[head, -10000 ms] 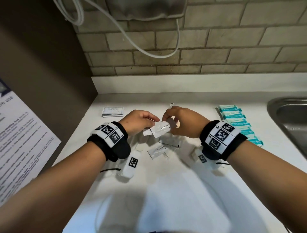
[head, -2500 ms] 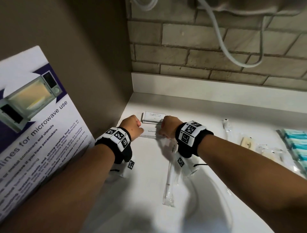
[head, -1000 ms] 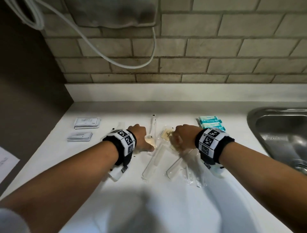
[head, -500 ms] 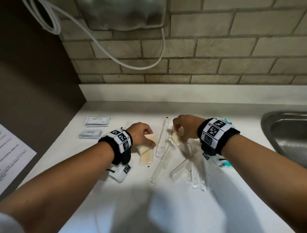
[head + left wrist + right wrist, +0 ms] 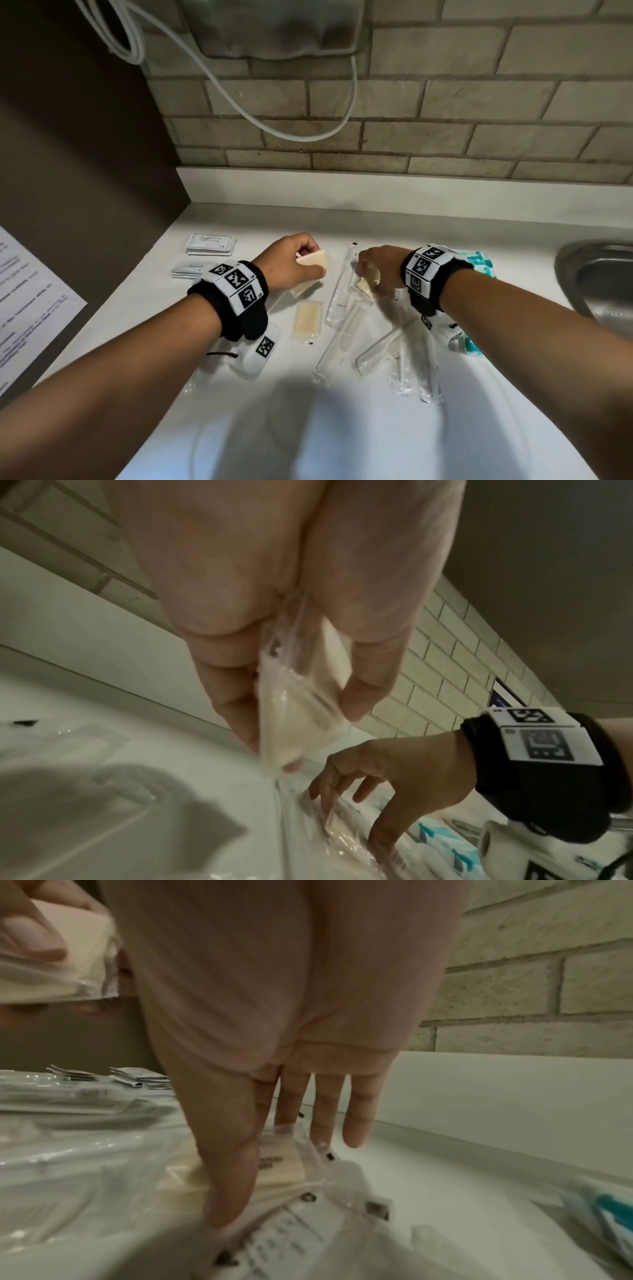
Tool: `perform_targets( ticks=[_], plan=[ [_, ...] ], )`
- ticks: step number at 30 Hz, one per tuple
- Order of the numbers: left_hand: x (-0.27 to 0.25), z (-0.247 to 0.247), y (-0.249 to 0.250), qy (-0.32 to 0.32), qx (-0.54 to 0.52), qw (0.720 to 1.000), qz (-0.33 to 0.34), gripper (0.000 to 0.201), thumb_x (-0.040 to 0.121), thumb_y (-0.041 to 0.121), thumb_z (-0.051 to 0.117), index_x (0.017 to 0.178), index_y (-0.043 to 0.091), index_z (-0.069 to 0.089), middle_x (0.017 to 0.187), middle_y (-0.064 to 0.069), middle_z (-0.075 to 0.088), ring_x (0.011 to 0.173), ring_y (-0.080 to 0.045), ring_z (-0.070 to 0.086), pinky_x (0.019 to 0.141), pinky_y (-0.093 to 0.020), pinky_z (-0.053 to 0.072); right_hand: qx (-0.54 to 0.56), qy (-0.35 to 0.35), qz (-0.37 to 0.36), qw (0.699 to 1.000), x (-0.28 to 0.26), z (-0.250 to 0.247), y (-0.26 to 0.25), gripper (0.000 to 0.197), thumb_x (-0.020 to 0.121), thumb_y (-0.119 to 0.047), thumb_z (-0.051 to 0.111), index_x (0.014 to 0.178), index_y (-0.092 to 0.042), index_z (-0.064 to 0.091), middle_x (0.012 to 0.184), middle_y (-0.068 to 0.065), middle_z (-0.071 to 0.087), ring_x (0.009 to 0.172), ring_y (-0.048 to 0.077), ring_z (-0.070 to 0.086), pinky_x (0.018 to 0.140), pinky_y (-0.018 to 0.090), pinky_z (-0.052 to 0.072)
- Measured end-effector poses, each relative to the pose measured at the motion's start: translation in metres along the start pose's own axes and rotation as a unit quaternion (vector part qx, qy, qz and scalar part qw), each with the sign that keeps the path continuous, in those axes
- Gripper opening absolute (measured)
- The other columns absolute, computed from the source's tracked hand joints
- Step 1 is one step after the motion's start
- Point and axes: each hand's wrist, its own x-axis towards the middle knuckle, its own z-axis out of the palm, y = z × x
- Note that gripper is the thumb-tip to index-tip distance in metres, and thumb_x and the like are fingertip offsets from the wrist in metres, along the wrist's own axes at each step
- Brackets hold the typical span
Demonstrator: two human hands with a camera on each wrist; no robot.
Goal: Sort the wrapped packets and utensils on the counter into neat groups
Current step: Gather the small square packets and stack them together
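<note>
My left hand (image 5: 301, 262) pinches a cream soap packet (image 5: 317, 261) between thumb and fingers, lifted just above the counter; the left wrist view shows the packet (image 5: 298, 723) edge-on in that grip. Two more cream packets (image 5: 308, 320) lie below and beside it. My right hand (image 5: 363, 274) reaches down onto another cream packet (image 5: 364, 287). In the right wrist view its thumb (image 5: 232, 1177) and index finger pinch that packet (image 5: 281, 1169). Long clear-wrapped utensils (image 5: 342, 329) lie fanned out between and below the hands.
Two small stacks of white sachets (image 5: 210, 244) sit at the back left. Teal packets (image 5: 479, 263) lie behind my right wrist. A steel sink (image 5: 599, 284) is at the far right, and a brown side wall with a printed notice (image 5: 30, 294) stands on the left.
My left hand has raised its cream packet and carried it a little toward the back. My right hand has lowered onto the cream packet lying among the clear wraps.
</note>
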Motion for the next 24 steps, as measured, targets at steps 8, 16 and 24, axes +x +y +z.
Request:
perform_targets(
  ticks=[8,16,24],
  plan=[
    [-0.002,0.012,-0.001,0.015,0.007,0.998,-0.053,0.016,0.075,0.018,0.066,0.089,0.018,0.058,0.078,0.006,0.057,0.072,-0.016,0.053,0.068,-0.028,0.043,-0.11,-0.007,-0.003,0.994,0.005,0.004,0.001,0.07,0.076,-0.02,0.072,0.14,-0.033,0.044,0.135,-0.002,0.046,0.125,0.025,0.046,0.099,0.039,0.047],
    [-0.006,-0.003,-0.007,0.063,-0.037,0.996,-0.044,0.028,0.075,0.007,0.075,0.097,0.019,0.064,0.094,0.002,0.064,0.082,-0.014,0.061,0.07,-0.022,0.048,-0.156,0.061,-0.016,0.986,-0.002,-0.01,0.002,0.04,0.072,-0.032,0.078,0.108,-0.023,0.062,0.119,0.001,0.048,0.115,0.025,0.043,0.086,0.035,0.044],
    [-0.016,-0.01,-0.011,0.084,-0.161,0.981,-0.071,0.027,0.083,0.003,0.069,0.099,0.024,0.066,0.103,-0.008,0.069,0.085,-0.022,0.065,0.076,-0.03,0.055,0.077,0.177,-0.126,0.973,-0.029,-0.04,-0.027,0.022,0.085,-0.016,0.062,0.086,-0.012,0.04,0.079,0.007,0.052,0.07,0.024,0.044,0.057,0.031,0.032]
  ],
)
